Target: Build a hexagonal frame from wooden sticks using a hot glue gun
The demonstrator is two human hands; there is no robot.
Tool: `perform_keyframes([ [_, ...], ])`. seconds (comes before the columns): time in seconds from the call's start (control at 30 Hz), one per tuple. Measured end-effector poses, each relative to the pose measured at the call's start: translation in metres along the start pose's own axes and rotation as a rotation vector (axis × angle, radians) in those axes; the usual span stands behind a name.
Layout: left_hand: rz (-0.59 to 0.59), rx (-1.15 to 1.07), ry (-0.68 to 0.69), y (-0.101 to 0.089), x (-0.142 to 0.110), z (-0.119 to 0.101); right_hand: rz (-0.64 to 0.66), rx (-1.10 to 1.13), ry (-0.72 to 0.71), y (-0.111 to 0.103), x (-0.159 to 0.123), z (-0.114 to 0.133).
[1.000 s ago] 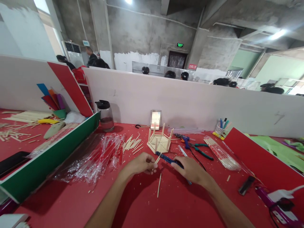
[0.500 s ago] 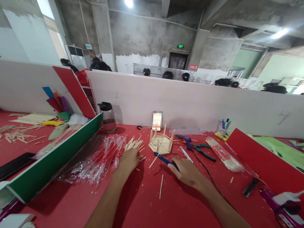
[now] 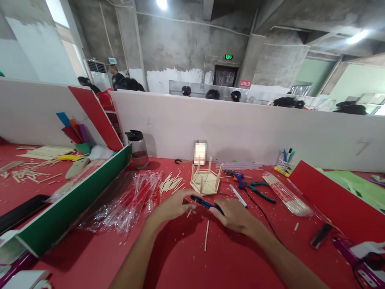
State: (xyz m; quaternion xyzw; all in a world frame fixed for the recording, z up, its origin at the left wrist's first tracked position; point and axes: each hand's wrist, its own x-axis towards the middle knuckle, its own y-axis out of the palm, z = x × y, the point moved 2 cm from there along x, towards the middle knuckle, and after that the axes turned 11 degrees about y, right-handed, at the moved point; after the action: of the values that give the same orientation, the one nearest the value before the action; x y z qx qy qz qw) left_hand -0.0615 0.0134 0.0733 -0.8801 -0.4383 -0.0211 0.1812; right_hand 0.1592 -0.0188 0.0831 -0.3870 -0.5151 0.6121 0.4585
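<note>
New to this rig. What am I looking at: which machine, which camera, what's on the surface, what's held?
No machine: these are a person's bare hands, seen by one camera worn on the head, looking forward and down. Every picture comes from it.

The right hand holds a slim dark blue tool. The left hand is at its tip, fingers by a short pale wooden stick; whether they grip it is unclear.

Just beyond, on the red tabletop, stands a pale wooden six-sided frame with upright posts. To its left lie a pile of pale sticks and crinkled clear plastic wrapping; to its right, green-handled pliers.
</note>
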Motion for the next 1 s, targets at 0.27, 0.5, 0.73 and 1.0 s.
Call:
perform_keyframes([
  [0.27, -0.02, -0.034, -0.044, 0.003, 0.0, -0.011, 0.021, -0.035, -0.011, 0.0, 0.002, 0.0],
  [0.5, -0.015, -0.065, -0.043, 0.0, 0.0, -0.001, 0.018, -0.045, -0.03, -0.002, 0.003, 0.002],
  [0.73, -0.052, -0.074, 0.008, 0.002, 0.001, -0.006, -0.03, -0.041, -0.035, 0.003, 0.005, -0.004],
  [1.0, -0.061, 0.091, -0.068, -0.016, -0.005, 0.007, -0.04, -0.065, 0.107, -0.019, -0.007, -0.037],
])
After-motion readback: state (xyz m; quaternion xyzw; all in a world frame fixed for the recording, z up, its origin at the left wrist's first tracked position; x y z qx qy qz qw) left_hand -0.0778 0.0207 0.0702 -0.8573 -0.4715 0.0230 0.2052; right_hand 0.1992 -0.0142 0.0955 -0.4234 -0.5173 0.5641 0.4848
